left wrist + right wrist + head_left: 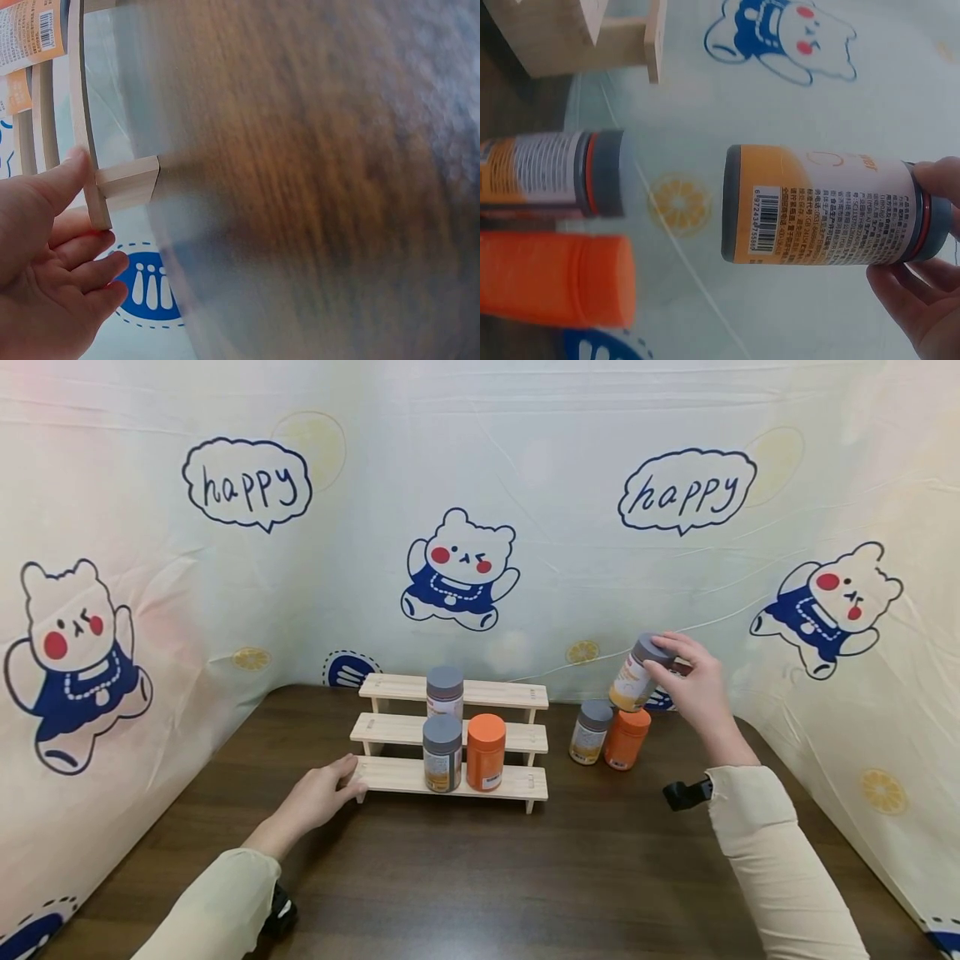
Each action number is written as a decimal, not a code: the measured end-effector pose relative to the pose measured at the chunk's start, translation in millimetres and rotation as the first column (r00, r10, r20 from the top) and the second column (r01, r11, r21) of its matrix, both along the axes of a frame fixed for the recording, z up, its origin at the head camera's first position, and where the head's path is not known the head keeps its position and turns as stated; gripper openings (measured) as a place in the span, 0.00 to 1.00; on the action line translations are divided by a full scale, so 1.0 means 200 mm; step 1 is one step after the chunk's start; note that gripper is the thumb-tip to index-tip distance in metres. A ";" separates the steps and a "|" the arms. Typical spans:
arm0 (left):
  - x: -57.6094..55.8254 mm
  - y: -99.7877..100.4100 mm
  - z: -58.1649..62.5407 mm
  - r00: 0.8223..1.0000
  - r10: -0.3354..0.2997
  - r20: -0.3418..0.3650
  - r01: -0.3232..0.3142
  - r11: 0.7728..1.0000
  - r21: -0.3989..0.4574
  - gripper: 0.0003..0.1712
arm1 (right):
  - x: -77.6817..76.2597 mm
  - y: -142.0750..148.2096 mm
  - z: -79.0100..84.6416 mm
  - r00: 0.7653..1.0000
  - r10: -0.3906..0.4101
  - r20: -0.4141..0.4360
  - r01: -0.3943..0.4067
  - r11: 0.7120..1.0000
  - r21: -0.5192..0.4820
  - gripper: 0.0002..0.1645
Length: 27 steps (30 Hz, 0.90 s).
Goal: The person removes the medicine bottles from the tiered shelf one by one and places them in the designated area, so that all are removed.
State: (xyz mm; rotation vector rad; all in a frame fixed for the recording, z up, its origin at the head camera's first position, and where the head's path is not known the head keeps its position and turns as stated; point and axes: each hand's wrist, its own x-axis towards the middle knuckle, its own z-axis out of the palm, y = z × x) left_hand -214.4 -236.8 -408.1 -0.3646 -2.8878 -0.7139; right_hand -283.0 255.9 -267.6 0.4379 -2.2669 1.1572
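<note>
table (480,877) is bearing a wooden rack (525,785), its tiers holding three lidded jars (442,753) | my left hand (318,793) is pinching the rack's left end | my right hand (697,685) is pinching a grey cap (648,647), its tilted jar (631,681) hanging beneath, right of the rack | orange-and-white label (817,214) is showing a barcode (763,221)

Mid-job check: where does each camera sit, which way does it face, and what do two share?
Head: worn on the head, facing forward and down at the rack and table; left hand, right hand and both sleeves show.
Left wrist: on that wrist, image turned sideways, facing the rack's end and table; the left hand shows at left.
Right wrist: on that wrist, also sideways, facing the held jar; the right hand shows at right.
Shared: head and right wrist both show the held jar.
</note>
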 end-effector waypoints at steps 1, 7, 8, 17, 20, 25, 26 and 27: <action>0.00 0.00 0.00 1.000 0.000 0.001 0.000 1.000 0.000 0.31 | 0.00 0.02 0.00 1.000 -0.014 0.009 0.014 1.000 -0.004 0.23; -0.01 0.00 -0.01 1.000 0.005 0.012 -0.005 1.000 -0.005 0.31 | -0.01 0.11 -0.04 0.996 -0.090 0.027 0.091 0.996 -0.018 0.23; -0.01 0.00 -0.01 1.000 0.006 0.012 -0.005 1.000 -0.006 0.31 | -0.02 0.13 -0.04 0.995 -0.099 0.022 0.099 0.995 -0.021 0.23; -0.01 -0.01 -0.01 1.000 0.003 0.007 -0.003 1.000 -0.003 0.31 | -0.04 0.22 -0.12 0.985 -0.171 0.036 0.172 0.985 -0.013 0.24; -0.01 -0.01 -0.01 1.000 0.005 0.008 -0.005 1.000 -0.002 0.31 | -0.05 0.24 -0.14 0.983 -0.180 0.046 0.181 0.983 -0.011 0.24; -0.01 -0.01 -0.01 1.000 0.002 0.002 -0.002 1.000 -0.002 0.31 | -0.07 0.28 -0.18 0.978 -0.198 0.066 0.198 0.980 -0.002 0.24; -0.01 -0.01 -0.01 1.000 0.001 0.000 -0.001 1.000 -0.002 0.31 | -0.07 0.29 -0.20 0.977 -0.200 0.070 0.200 0.980 0.001 0.24; -0.01 -0.01 -0.01 1.000 0.000 -0.001 0.000 1.000 -0.002 0.31 | -0.08 0.30 -0.21 0.977 -0.202 0.074 0.202 0.979 0.005 0.24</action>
